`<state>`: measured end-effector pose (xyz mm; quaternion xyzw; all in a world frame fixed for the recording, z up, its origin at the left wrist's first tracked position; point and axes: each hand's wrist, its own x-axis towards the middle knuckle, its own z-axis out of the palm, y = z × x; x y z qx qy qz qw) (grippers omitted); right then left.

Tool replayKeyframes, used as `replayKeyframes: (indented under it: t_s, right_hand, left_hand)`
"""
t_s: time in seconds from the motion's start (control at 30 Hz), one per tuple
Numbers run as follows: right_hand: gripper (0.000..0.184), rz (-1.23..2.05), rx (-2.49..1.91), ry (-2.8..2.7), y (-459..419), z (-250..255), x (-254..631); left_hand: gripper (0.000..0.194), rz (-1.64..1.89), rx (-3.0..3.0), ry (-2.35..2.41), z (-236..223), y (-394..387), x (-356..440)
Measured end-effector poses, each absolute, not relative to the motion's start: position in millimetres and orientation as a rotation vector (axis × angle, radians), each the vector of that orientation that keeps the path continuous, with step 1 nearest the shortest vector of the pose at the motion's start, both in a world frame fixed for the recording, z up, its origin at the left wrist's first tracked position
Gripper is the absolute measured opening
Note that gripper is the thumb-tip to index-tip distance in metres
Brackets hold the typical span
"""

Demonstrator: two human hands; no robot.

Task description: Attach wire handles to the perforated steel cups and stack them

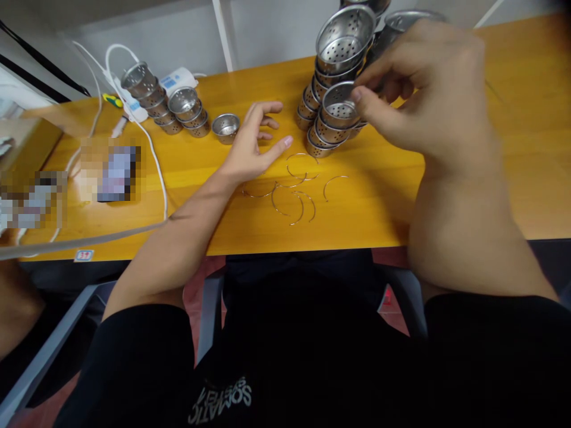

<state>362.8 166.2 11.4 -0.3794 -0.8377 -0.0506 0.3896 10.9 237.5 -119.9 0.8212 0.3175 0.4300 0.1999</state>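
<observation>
My right hand (414,89) is raised at the right-hand stacks, thumb and fingers pinched at the rim of a perforated metal cup (339,110). That cup sits at the top of a short front stack (322,147); whether it is lifted off the one below I cannot tell. Behind it rises a taller stack topped by a wide perforated cup (345,41). My left hand (256,139) hovers over the table with fingers apart and nothing in them. Beside it stands a single metal cup (226,128). Several thin curved wires (294,196) lie in front of both hands.
On the left are two more stacks of perforated cups (187,110), a white power strip (178,79), a white cable (156,148) and a blurred-out phone (118,175). A cardboard box (35,148) is at the far left of the yellow table (366,220). Another person's arm (18,303) shows at the left edge.
</observation>
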Motion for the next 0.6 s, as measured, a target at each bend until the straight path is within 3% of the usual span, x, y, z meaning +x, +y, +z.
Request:
replayKeyframes:
  t_s: [0.13,0.3,0.4,0.6]
  right_hand:
    - [0.03,-0.171,-0.794,-2.034,161,9,351]
    - [0.024,0.244,-0.699,-2.408,150,-3,324]
    - [0.041,0.429,-0.644,-2.657,153,-20,313]
    - [0.064,0.501,-0.746,-2.768,171,-53,314]
  left_hand:
    - [0.077,1.272,2.324,1.023,-115,252,-5]
    - [0.073,1.416,2.191,1.368,-115,277,-41]
    - [0.08,1.345,2.052,1.519,-118,284,-59]
    - [0.088,1.301,1.954,1.531,-144,311,-78]
